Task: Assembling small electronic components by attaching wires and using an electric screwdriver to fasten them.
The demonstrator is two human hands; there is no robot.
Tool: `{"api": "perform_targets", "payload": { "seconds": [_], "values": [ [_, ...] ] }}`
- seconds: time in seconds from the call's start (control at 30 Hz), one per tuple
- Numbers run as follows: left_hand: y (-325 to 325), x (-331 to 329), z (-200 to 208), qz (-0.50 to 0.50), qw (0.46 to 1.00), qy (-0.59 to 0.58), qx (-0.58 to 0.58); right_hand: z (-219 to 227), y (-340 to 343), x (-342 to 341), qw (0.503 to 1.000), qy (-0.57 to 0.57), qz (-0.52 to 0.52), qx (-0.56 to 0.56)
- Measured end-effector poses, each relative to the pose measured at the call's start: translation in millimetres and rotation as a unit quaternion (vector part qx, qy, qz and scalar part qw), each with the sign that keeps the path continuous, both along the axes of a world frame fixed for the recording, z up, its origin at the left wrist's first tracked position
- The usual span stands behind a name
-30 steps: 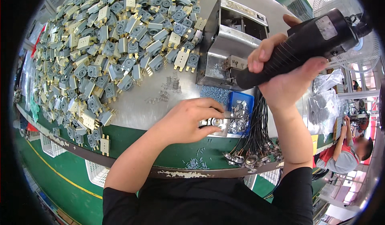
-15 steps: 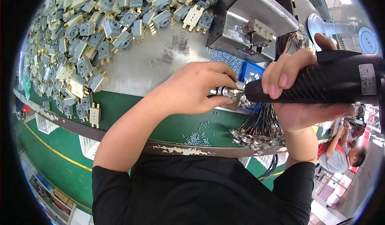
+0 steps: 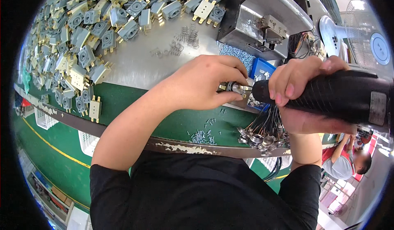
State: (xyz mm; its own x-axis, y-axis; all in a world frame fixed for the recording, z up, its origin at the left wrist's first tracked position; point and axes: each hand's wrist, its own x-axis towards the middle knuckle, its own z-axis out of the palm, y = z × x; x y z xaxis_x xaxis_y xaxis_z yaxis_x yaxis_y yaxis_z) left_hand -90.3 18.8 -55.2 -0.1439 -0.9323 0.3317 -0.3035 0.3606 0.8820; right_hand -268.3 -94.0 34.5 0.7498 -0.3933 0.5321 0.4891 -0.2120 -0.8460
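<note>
My left hand [image 3: 201, 80] pinches a small round metal part [image 3: 235, 87] with brass-coloured tabs between thumb and fingers. Much of that part is hidden by the fingers. Wrapped around a black power screwdriver [image 3: 336, 96], my right hand [image 3: 301, 78] holds it nearly level, its nose pointing left. The thin bit [image 3: 248, 89] reaches to the metal part; whether it sits in a screw is too small to tell. Just behind the tool's nose stands a blue tray [image 3: 261, 68] with small pale pieces. Beside it lies a heap of bluish screws [image 3: 238, 55].
Many grey-and-cream switch-like units [image 3: 86, 55] are piled at the far left. Loose springs [image 3: 186, 37] lie on the metal sheet. A steel fixture [image 3: 266, 23] stands behind. Near the front edge are loose screws [image 3: 203, 137] and wired metal discs [image 3: 262, 140]. Another person [image 3: 344, 164] is at right.
The view has shifted slightly. The screwdriver's rear end has dipped, and my right thumb has come down onto its body. My left hand still grips the metal part at the bit.
</note>
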Motion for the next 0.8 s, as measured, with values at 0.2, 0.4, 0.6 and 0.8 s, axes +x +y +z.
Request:
{"api": "perform_targets", "payload": {
  "seconds": [0.2, 0.4, 0.6, 0.8],
  "values": [
    [1.5, -1.6, -0.6, 0.005, 1.0, 0.001, -0.004, 13.2, 21.7, -6.2, 0.989, 0.11, -0.101, 0.015],
    [2.2, -2.4, -0.4, 0.007, 1.0, 0.004, -0.007, -0.2, 9.5, -6.5, 0.999, 0.032, 0.001, -0.006],
    [1.3, -0.9, 1.4, 0.0, 1.0, 0.004, -0.007, 19.2, -3.4, 4.5, 0.998, -0.044, 0.031, 0.044],
    [0.3, -1.7, 2.0, -0.008, 1.0, -0.012, -0.026, 34.7, -77.7, 5.2, 0.992, -0.015, -0.125, 0.015]
  ]
}}
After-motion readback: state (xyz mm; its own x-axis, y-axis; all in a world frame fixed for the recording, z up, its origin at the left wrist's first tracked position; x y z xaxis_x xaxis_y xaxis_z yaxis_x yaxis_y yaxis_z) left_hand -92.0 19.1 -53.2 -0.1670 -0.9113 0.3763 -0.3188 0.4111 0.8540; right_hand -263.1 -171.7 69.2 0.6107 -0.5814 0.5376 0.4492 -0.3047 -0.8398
